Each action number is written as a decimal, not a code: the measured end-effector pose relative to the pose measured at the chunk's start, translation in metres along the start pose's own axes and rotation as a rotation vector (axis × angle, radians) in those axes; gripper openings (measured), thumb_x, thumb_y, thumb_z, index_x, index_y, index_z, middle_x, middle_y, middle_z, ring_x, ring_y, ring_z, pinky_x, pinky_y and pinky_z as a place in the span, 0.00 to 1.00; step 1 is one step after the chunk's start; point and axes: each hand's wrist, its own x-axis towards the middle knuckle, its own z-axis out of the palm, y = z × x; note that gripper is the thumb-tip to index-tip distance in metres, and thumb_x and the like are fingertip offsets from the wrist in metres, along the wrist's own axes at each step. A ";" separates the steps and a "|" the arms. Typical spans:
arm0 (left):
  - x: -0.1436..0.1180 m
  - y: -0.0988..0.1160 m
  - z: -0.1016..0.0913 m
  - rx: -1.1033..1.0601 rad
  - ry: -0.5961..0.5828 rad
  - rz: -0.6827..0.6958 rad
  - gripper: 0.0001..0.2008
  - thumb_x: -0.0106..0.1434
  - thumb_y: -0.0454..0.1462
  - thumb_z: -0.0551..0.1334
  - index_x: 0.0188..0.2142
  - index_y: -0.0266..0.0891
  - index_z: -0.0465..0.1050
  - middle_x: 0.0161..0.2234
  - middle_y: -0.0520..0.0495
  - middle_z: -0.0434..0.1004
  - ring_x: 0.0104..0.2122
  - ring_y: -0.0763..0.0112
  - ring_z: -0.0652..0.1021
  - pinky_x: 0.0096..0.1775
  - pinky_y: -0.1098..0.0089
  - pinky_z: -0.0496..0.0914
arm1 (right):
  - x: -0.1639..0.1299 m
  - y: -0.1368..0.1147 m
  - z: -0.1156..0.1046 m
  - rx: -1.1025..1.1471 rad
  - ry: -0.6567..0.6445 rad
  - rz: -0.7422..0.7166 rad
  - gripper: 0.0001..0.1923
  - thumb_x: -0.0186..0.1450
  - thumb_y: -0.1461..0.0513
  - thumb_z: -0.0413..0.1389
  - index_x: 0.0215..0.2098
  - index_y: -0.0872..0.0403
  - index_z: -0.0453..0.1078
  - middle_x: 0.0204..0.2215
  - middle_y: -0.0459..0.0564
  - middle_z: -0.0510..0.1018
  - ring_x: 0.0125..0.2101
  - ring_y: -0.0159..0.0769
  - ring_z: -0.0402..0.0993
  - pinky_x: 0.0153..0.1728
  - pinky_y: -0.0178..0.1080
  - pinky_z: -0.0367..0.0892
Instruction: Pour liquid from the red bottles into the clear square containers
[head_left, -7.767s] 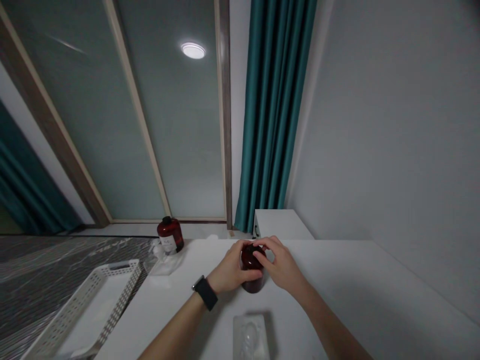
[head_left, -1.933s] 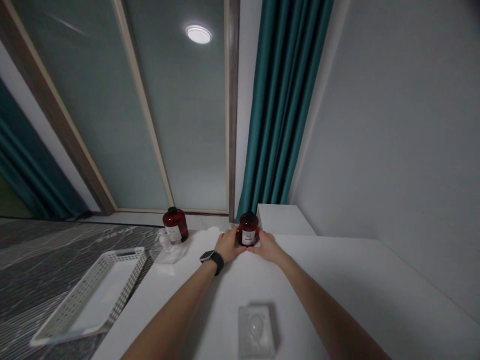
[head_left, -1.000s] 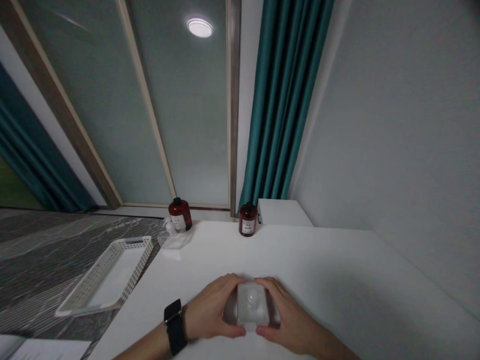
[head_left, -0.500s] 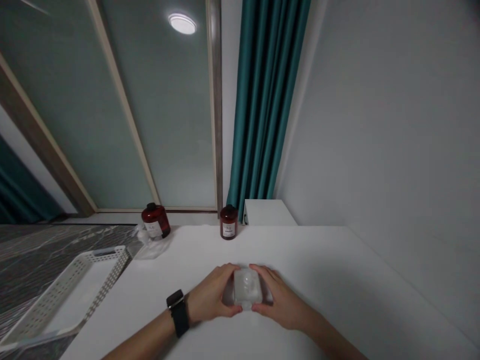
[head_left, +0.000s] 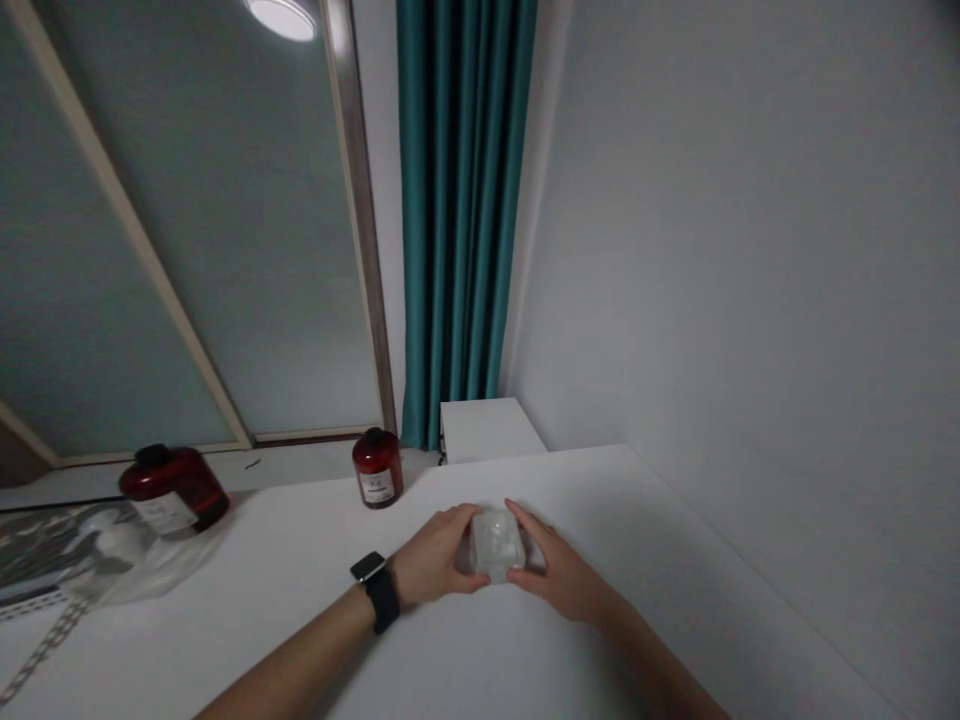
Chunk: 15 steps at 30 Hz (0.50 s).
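Note:
A small clear, squarish container (head_left: 496,541) is between my two hands, low over the white table; I cannot tell whether it rests on the surface. My left hand (head_left: 439,555), with a dark watch on the wrist, grips its left side, thumb at the near edge and fingers at the far edge. Around its right side curls my right hand (head_left: 559,568) in the same way. Beyond my left hand stands a dark red bottle (head_left: 377,470) with a black cap and white label.
A larger red bottle (head_left: 174,490) is at the table's far left, beside crumpled clear plastic (head_left: 146,560). Part of a white perforated basket (head_left: 45,645) shows at the left edge. A white box (head_left: 491,428) stands behind the white table (head_left: 450,670), by the teal curtain (head_left: 465,220).
The view has swung right, so the bottles and basket sit farther left. Both hands keep their hold around the clear container.

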 end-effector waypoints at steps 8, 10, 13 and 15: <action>0.070 0.008 0.029 0.037 0.008 0.013 0.30 0.50 0.38 0.72 0.51 0.38 0.66 0.47 0.41 0.76 0.45 0.52 0.76 0.47 0.59 0.69 | 0.006 0.056 -0.043 0.269 0.456 0.026 0.32 0.51 0.67 0.54 0.55 0.49 0.71 0.48 0.51 0.81 0.49 0.45 0.77 0.55 0.50 0.68; 0.086 0.010 0.036 0.051 0.005 0.022 0.29 0.50 0.38 0.72 0.51 0.38 0.66 0.47 0.41 0.76 0.46 0.51 0.77 0.48 0.58 0.69 | 0.010 0.074 -0.056 0.299 0.664 0.077 0.24 0.52 0.65 0.52 0.48 0.51 0.73 0.37 0.50 0.82 0.39 0.43 0.79 0.49 0.49 0.71; 0.108 0.014 0.046 0.079 0.004 0.031 0.29 0.51 0.39 0.71 0.52 0.39 0.65 0.48 0.42 0.77 0.47 0.50 0.77 0.49 0.58 0.67 | 0.012 0.097 -0.072 0.341 0.954 0.162 0.18 0.58 0.62 0.47 0.45 0.53 0.70 0.30 0.49 0.78 0.31 0.40 0.77 0.40 0.46 0.73; 0.122 0.016 0.054 0.092 0.000 0.032 0.29 0.52 0.39 0.71 0.52 0.40 0.64 0.49 0.42 0.77 0.48 0.51 0.77 0.49 0.59 0.67 | 0.011 0.107 -0.078 0.372 1.142 0.209 0.19 0.60 0.61 0.45 0.48 0.54 0.67 0.32 0.49 0.76 0.30 0.39 0.76 0.37 0.43 0.72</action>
